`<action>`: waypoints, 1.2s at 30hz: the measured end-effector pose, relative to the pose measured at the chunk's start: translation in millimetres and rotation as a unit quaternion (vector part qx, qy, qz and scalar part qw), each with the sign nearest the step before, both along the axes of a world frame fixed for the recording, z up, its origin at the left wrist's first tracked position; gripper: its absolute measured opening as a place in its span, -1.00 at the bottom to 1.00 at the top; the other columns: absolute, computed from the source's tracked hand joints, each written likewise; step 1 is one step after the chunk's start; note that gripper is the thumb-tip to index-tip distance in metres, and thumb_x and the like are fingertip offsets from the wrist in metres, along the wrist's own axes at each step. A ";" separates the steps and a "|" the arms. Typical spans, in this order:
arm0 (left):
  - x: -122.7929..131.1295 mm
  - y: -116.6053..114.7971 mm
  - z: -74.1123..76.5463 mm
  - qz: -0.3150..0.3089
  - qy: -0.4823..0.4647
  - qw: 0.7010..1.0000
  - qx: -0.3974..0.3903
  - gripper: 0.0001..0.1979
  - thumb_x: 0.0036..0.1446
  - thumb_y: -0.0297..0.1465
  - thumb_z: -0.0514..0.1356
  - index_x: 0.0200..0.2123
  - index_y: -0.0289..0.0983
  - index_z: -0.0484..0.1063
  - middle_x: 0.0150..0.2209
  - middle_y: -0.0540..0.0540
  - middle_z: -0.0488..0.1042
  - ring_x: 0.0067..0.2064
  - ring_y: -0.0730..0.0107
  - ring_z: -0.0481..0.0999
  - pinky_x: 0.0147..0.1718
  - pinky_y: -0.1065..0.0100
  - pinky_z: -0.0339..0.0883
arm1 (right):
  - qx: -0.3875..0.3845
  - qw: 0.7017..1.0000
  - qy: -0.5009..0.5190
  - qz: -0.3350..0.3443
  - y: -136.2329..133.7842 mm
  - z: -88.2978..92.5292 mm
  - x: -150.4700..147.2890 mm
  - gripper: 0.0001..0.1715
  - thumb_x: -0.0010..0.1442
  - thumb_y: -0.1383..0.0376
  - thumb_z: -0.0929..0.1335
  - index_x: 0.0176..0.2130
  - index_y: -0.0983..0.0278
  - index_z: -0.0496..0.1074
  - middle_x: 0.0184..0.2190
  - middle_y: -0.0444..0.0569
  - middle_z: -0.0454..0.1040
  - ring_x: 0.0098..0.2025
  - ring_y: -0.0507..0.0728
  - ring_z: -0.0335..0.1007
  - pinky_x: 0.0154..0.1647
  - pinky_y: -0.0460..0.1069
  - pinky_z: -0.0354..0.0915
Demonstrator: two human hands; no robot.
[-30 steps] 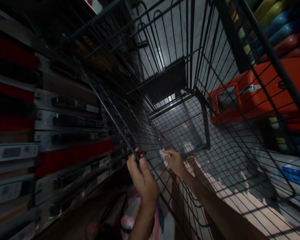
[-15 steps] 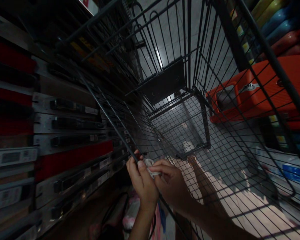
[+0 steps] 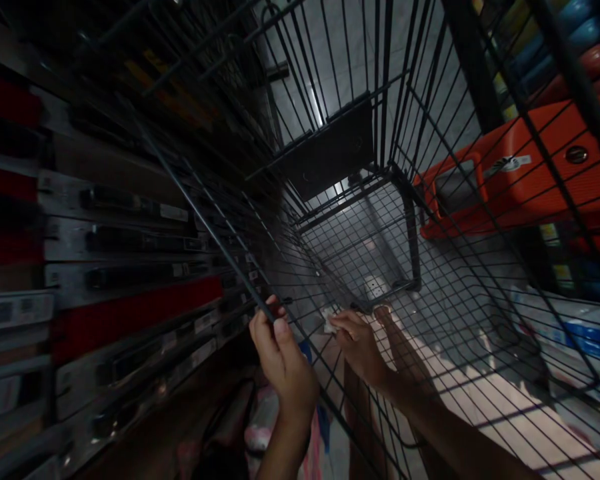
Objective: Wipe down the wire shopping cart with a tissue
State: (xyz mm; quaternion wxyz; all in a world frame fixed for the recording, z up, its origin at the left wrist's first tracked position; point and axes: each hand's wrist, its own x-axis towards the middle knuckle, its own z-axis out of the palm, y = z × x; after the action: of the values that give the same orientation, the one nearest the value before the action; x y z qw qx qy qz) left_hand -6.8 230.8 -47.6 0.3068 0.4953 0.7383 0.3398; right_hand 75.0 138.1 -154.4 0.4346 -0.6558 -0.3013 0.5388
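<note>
We count two hands, one shopping cart [image 3: 413, 247], one small white scrap and two bare legs [image 3: 406, 353]. Our left hand [image 3: 286, 370] is wrapped round the cart's side rail [image 3: 200, 214], its fingers curled over the bar and the thumb lying along the near side. Our right hand [image 3: 360, 343] is just right of the rail, in front of the wire mesh, its fingers pinched together on the white scrap [image 3: 329, 321]. The scrap is at those fingertips, near the left hand but apart from it; it looks soft and crumpled, though we cannot tell whether it is paper or cloth.

The cart is of thin dark wire, crossed into small squares low down and running in long bars at the far end, where one flat, dark rectangular panel [image 3: 325, 150] hangs. On the left we make out at least three long, dark packaged items [image 3: 140, 240] on pale backings, with one smooth red strip [image 3: 140, 320] just below them. On the right, behind the wires, is one orange molded item [image 3: 530, 193], glossy and round-edged; below it is a white-and-blue pack [image 3: 583, 340].
</note>
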 end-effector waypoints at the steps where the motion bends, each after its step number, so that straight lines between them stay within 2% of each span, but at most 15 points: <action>1: -0.8 -0.1 -0.4 -0.001 -0.003 1.000 -0.001 -0.55 0.25 -0.03 0.02 -0.02 -0.23 0.38 -0.06 -0.16 0.40 -0.10 0.32 0.42 -0.06 0.25 0.30 | -0.004 1.000 -0.001 0.000 0.0 -5.7 0.0 -0.60 0.11 0.44 0.25 -0.19 0.19 0.60 -0.30 -0.04 0.47 -0.27 0.05 0.42 -0.29 -0.08 0.35; 6: -4.2 -0.3 -2.4 -0.006 -0.004 1.000 -0.006 -0.57 0.24 -0.04 0.02 -0.04 -0.22 0.40 -0.09 -0.14 0.40 -0.11 0.30 0.41 -0.03 0.20 0.28 | -0.024 1.000 -0.002 0.006 0.0 -37.9 2.8 -0.70 0.08 0.44 0.29 -0.28 0.24 0.58 -0.37 -0.06 0.46 -0.43 0.01 0.37 -0.50 -0.11 0.28; 11: -2.2 0.3 -2.3 0.006 -0.004 1.000 -0.010 -0.57 0.23 -0.04 0.03 -0.05 -0.22 0.41 -0.09 -0.14 0.40 -0.11 0.30 0.41 -0.04 0.21 0.29 | -0.042 0.998 0.002 0.049 1.6 -65.7 10.5 -0.88 0.19 0.33 0.35 -0.28 0.28 0.53 -0.36 -0.09 0.47 -0.38 0.00 0.39 -0.38 -0.08 0.36; 14: -1.2 1.0 -1.7 0.013 -0.007 1.000 -0.018 -0.56 0.23 -0.04 0.03 -0.04 -0.22 0.41 -0.10 -0.15 0.40 -0.11 0.31 0.41 -0.05 0.23 0.31 | -0.074 0.994 0.001 0.084 6.7 -80.4 15.1 -0.75 0.28 0.19 0.37 -0.13 0.32 0.45 -0.21 -0.06 0.49 -0.27 0.04 0.45 -0.25 0.01 0.43; 17: -1.4 1.6 -1.4 0.014 -0.008 1.000 -0.021 -0.55 0.22 -0.03 0.04 -0.03 -0.22 0.41 -0.09 -0.15 0.39 -0.11 0.31 0.41 -0.04 0.23 0.31 | -0.117 0.988 -0.007 0.101 14.9 -96.3 18.0 -0.64 0.30 0.15 0.35 0.02 0.29 0.39 -0.03 0.01 0.46 -0.10 0.12 0.46 -0.11 0.11 0.44; 23: -2.0 1.3 -0.7 0.004 0.007 1.000 -0.017 -0.57 0.24 -0.05 0.03 -0.04 -0.22 0.41 -0.10 -0.14 0.40 -0.12 0.32 0.41 -0.05 0.22 0.31 | -0.216 0.971 -0.012 0.098 26.6 -119.4 18.2 -0.59 0.30 0.16 0.35 0.07 0.28 0.37 0.06 0.04 0.41 -0.01 0.17 0.43 -0.03 0.16 0.42; 25: -1.4 1.3 -0.4 0.002 0.008 1.000 -0.016 -0.57 0.24 -0.05 0.03 -0.04 -0.23 0.41 -0.09 -0.15 0.39 -0.12 0.32 0.41 -0.05 0.22 0.31 | -0.243 0.964 0.006 0.106 27.4 -119.8 19.2 -0.59 0.29 0.16 0.36 0.07 0.28 0.37 0.07 0.04 0.41 -0.01 0.17 0.43 -0.04 0.16 0.42; 28: -0.6 1.3 -0.9 0.001 0.005 1.000 -0.022 -0.56 0.23 -0.03 0.02 -0.06 -0.23 0.42 -0.08 -0.15 0.39 -0.09 0.30 0.41 -0.01 0.20 0.29 | -0.272 0.953 0.042 0.129 26.5 -111.0 24.1 -0.58 0.28 0.16 0.37 0.07 0.29 0.38 0.07 0.03 0.41 -0.02 0.18 0.44 -0.07 0.14 0.44; 33: -4.6 -1.7 -2.6 -0.011 0.013 0.999 -0.038 -0.48 0.24 0.00 -0.02 0.01 -0.24 0.40 -0.08 -0.18 0.41 -0.05 0.26 0.42 -0.01 0.20 0.30 | -0.262 0.951 0.080 0.141 22.2 -76.9 29.3 -0.59 0.27 0.16 0.37 0.05 0.30 0.40 0.05 0.01 0.43 -0.04 0.18 0.44 -0.10 0.12 0.44; 36: -12.5 -6.4 -2.1 -0.059 0.022 0.997 -0.048 -0.49 0.29 -0.05 -0.06 0.07 -0.24 0.38 0.00 -0.22 0.41 0.02 0.24 0.42 0.01 0.21 0.31 | -0.234 0.960 0.090 0.122 21.3 -51.5 22.8 -0.65 0.28 0.15 0.37 -0.02 0.32 0.42 -0.06 -0.02 0.47 -0.14 0.12 0.47 -0.17 0.06 0.45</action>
State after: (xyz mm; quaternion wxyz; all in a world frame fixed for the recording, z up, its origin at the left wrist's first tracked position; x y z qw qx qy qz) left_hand -19.4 224.4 -49.7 0.3340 0.5301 0.7297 0.2740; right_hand 97.8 159.3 -205.9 0.2249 -0.6462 -0.2040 0.7002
